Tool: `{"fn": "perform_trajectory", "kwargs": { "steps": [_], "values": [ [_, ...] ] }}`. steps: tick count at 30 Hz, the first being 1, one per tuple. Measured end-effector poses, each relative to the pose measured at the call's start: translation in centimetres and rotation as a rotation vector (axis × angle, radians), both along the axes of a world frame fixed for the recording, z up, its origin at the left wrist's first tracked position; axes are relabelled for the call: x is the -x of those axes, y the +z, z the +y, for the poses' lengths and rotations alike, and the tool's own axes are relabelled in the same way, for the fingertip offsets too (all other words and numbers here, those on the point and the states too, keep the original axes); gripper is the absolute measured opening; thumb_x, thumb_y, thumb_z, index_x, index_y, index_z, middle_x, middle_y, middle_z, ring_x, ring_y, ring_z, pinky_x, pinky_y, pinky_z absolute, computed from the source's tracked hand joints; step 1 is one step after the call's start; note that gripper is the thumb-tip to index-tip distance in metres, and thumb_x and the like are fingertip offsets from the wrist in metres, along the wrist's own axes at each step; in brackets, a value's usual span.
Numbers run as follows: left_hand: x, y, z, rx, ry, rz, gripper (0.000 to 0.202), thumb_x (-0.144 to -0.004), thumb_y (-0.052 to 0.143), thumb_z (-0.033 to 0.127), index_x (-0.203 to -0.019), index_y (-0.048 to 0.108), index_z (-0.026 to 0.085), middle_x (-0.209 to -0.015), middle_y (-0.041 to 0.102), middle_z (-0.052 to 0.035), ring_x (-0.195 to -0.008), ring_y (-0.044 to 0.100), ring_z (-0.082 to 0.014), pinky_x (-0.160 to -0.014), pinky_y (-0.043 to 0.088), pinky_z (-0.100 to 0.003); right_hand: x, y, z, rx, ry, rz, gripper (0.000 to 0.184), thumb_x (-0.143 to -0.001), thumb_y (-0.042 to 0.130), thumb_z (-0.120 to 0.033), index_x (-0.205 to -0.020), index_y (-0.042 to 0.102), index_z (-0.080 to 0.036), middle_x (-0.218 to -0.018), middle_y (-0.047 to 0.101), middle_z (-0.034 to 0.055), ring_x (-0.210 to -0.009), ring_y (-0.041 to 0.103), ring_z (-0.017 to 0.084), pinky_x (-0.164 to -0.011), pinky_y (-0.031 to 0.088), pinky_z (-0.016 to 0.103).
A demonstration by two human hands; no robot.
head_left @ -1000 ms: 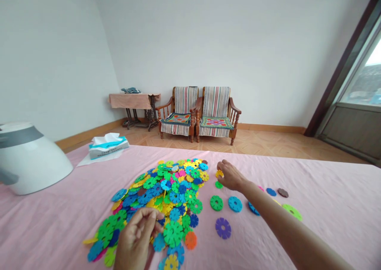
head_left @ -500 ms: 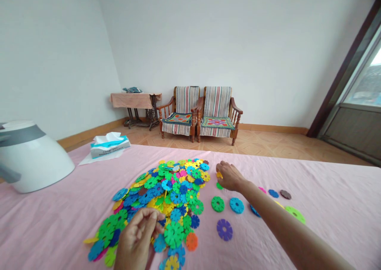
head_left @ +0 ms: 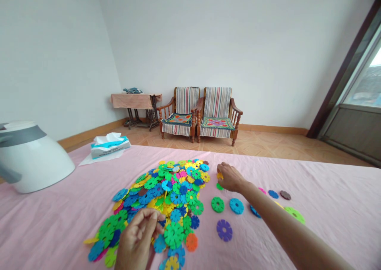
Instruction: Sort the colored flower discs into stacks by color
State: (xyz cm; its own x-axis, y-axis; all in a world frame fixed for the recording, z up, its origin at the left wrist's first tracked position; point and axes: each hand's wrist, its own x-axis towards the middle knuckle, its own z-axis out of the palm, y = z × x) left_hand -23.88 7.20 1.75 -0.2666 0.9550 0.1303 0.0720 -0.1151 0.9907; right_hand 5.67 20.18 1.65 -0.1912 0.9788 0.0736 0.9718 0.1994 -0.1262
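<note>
A heap of plastic snowflake discs [head_left: 174,198] in green, blue, yellow and pink lies on the pink cloth. My left hand [head_left: 138,230] is over the heap's near edge, thumb and fingers pinched together. A dark blue disc shows just behind its fingertips; whether it is gripped I cannot tell. Right of the heap, my right hand [head_left: 230,177] is closed over a yellow snowflake disc [head_left: 219,175], mostly hidden by the fingers. Below that hand are a green disc [head_left: 217,204], a light blue disc [head_left: 236,205] and a purple disc [head_left: 224,230], lying flat and apart.
Several more discs, including a brown one [head_left: 285,195] and a lime one [head_left: 294,215], lie beyond my right forearm. A white kettle [head_left: 38,159] and a tissue box [head_left: 110,148] stand at left. Past the cloth's far edge are two wooden armchairs [head_left: 218,103] and a covered table [head_left: 131,100].
</note>
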Motion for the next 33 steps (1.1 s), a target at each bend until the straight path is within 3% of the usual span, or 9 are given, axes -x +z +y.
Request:
{"fn": "perform_trajectory", "kwargs": {
  "steps": [7, 12, 18, 25, 33],
  "values": [
    [0.0, -0.1, 0.1, -0.006, 0.004, 0.012, 0.047, -0.058, 0.074, 0.063, -0.066, 0.068, 0.017, -0.061, 0.068, -0.004, -0.053, 0.061, -0.0174, -0.052, 0.051, -0.025, 0.1, 0.8, -1.1, -0.066, 0.014, 0.073, 0.029, -0.078, 0.053, -0.019, -0.105, 0.059, -0.013, -0.108, 0.059, 0.0131, -0.102, 0.055, 0.024, -0.084, 0.035, 0.034],
    [0.1, -0.4, 0.3, -0.006, 0.012, -0.007, 0.045, -0.058, 0.075, 0.061, -0.069, 0.067, 0.018, -0.065, 0.07, -0.0042, -0.054, 0.061, -0.0175, -0.052, 0.051, -0.025, 1.9, 1.3, -2.8, -0.111, 0.055, 0.158, 0.023, -0.083, 0.05, -0.02, -0.103, 0.059, -0.014, -0.104, 0.06, 0.0105, -0.093, 0.057, 0.02, -0.083, 0.037, 0.031],
    [0.4, -0.7, 0.5, -0.026, -0.005, 0.019, 0.044, -0.062, 0.072, 0.061, -0.069, 0.066, 0.018, -0.062, 0.068, -0.0031, -0.055, 0.061, -0.0182, -0.054, 0.05, -0.026, 5.8, 1.2, -8.1, -0.118, 0.175, 0.269, 0.02, -0.084, 0.048, -0.018, -0.099, 0.061, -0.019, -0.1, 0.061, 0.0058, -0.093, 0.056, 0.017, -0.081, 0.039, 0.027],
    [0.2, -0.3, 0.0, -0.035, -0.011, 0.062, 0.042, -0.065, 0.07, 0.059, -0.071, 0.064, 0.018, -0.063, 0.068, -0.0023, -0.055, 0.061, -0.0181, -0.054, 0.05, -0.026, 10.3, 0.5, -14.5, -0.039, 0.336, 0.47, 0.026, -0.076, 0.056, -0.019, -0.102, 0.061, -0.022, -0.104, 0.059, 0.0056, -0.097, 0.053, 0.022, -0.086, 0.041, 0.034],
    [0.3, -0.4, 0.2, -0.027, -0.012, 0.073, 0.045, -0.065, 0.068, 0.062, -0.073, 0.062, 0.018, -0.056, 0.063, -0.0002, -0.054, 0.061, -0.0187, -0.051, 0.05, -0.026, 13.3, 0.2, -14.8, -0.008, 0.306, 0.48, 0.041, -0.072, 0.067, -0.029, -0.111, 0.058, -0.024, -0.109, 0.057, 0.0067, -0.101, 0.05, 0.026, -0.089, 0.041, 0.041]
  ]
}}
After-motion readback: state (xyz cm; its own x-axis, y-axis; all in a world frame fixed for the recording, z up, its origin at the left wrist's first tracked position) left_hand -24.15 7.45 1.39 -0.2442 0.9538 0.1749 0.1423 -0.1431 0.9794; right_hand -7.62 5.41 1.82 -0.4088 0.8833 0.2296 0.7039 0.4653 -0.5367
